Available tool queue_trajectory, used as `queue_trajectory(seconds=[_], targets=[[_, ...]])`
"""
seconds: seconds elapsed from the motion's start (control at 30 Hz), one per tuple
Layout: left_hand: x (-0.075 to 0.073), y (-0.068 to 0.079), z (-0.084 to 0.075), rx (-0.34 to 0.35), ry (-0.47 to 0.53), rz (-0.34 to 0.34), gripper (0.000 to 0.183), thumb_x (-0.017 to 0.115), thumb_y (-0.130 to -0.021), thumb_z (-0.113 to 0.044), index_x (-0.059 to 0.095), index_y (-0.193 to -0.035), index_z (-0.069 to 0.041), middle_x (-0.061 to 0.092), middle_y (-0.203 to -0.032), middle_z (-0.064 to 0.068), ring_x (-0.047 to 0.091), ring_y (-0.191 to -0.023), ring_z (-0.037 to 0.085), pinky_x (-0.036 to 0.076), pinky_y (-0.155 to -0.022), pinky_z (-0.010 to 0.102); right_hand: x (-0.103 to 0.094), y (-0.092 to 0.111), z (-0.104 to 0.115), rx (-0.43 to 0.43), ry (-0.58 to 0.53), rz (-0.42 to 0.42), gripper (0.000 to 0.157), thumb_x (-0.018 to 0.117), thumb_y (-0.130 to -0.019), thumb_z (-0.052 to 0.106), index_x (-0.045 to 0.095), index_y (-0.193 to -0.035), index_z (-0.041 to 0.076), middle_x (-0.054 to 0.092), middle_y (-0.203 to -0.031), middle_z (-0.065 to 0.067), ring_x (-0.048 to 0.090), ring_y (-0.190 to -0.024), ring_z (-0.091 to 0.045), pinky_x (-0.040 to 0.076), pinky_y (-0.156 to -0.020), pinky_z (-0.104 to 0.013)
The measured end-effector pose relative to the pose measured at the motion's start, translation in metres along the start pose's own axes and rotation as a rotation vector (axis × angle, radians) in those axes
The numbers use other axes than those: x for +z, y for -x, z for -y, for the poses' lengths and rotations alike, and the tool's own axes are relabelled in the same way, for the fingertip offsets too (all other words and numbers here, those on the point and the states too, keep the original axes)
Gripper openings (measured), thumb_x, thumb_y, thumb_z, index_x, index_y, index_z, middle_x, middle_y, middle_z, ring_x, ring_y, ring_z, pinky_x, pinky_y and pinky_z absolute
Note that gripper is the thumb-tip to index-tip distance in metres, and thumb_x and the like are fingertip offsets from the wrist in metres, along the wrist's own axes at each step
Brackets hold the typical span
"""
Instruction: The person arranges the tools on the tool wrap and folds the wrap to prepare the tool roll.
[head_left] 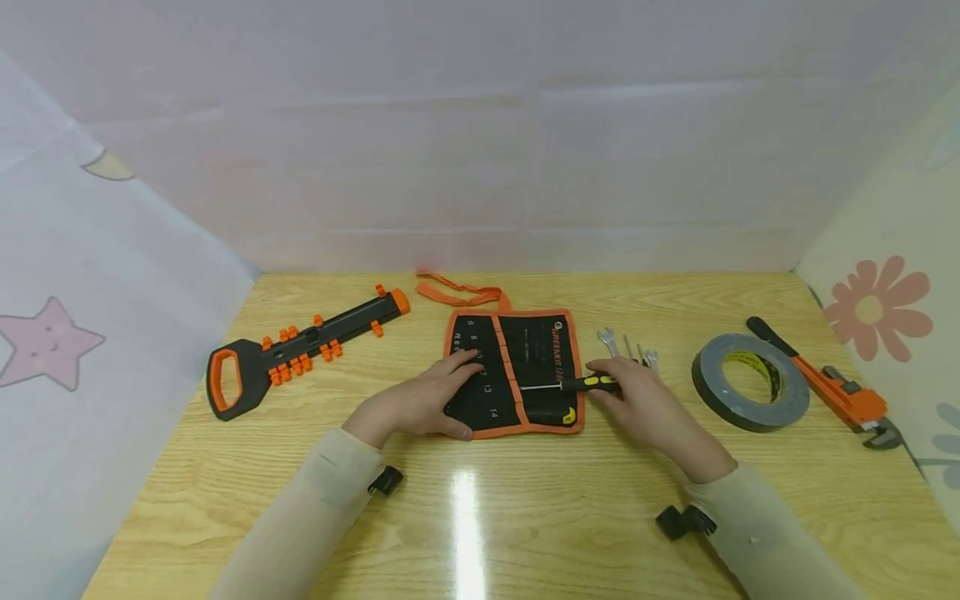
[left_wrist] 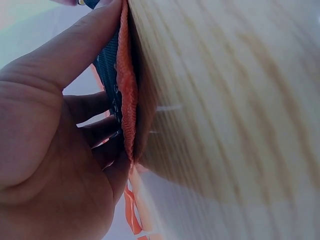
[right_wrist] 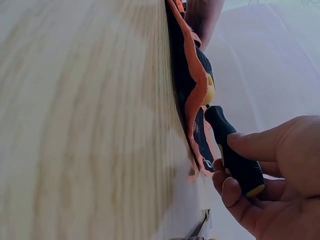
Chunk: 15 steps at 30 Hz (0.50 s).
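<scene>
A black tool pouch (head_left: 534, 342) with orange edging and numbered slots lies spread flat on the wooden table. My left hand (head_left: 427, 396) rests on its left part, fingers spread over the numbers and thumb by the near edge. Between the fingers and thumb of my right hand (head_left: 637, 400) I hold a screwdriver (head_left: 573, 384) by its black and yellow handle. Its shaft points left, over the pouch's right half. In the right wrist view the screwdriver handle (right_wrist: 232, 147) is seen close up. A yellow-ended tool (head_left: 570, 415) sits in the pouch's lower right slot.
Small wrenches (head_left: 608, 340) lie just beyond my right hand, partly hidden by it. Farther right are a grey tape roll (head_left: 712, 387) and an orange pipe wrench (head_left: 832, 392). At left lies a black holder (head_left: 348, 320) with orange clips. An orange strap (head_left: 457, 294) trails behind the pouch.
</scene>
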<state>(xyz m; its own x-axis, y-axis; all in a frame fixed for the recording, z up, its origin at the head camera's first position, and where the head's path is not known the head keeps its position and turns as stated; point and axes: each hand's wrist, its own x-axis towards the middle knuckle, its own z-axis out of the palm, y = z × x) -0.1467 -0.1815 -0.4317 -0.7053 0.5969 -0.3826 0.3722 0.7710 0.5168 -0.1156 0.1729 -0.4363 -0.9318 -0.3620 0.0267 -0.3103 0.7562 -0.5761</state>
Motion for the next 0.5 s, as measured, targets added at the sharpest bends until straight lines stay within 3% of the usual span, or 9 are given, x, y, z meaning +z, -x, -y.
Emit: queue_trajectory(seconds=[0.13,0.37,0.5], targets=[[0.0,-0.001,0.0,0.006,0.002,0.0,0.104,0.086,-0.094,-0.041,0.025,-0.174,-0.014,0.003,-0.184,0.008,0.007,-0.17,0.035,0.029,-0.132,0.059,0.002,-0.003,0.002,0.024,-0.02,0.004,0.028,0.073,-0.103,0.01,0.072,-0.13,0.001,0.075,-0.123,-0.017,0.07,-0.103,-0.029,0.058,-0.085,-0.05],[0.002,-0.004,0.004,0.004,-0.018,-0.001,0.106,0.086,-0.094,-0.043,0.024,-0.174,-0.014,0.002,-0.184,0.007,0.007,-0.171,0.035,0.029,-0.133,0.058,0.008,-0.006,0.007,-0.023,0.001,-0.027,0.023,0.074,-0.103,0.011,0.076,-0.125,0.004,0.074,-0.122,-0.013,0.071,-0.112,-0.032,0.059,-0.094,-0.053],[0.002,-0.004,0.003,0.006,-0.013,-0.003,0.105,0.086,-0.093,-0.043,0.025,-0.173,-0.013,0.003,-0.184,0.007,0.007,-0.171,0.035,0.028,-0.133,0.058,0.011,-0.007,0.009,-0.041,0.015,-0.049,0.022,0.076,-0.102,0.012,0.078,-0.122,0.005,0.07,-0.118,-0.01,0.066,-0.101,-0.025,0.055,-0.086,-0.046]])
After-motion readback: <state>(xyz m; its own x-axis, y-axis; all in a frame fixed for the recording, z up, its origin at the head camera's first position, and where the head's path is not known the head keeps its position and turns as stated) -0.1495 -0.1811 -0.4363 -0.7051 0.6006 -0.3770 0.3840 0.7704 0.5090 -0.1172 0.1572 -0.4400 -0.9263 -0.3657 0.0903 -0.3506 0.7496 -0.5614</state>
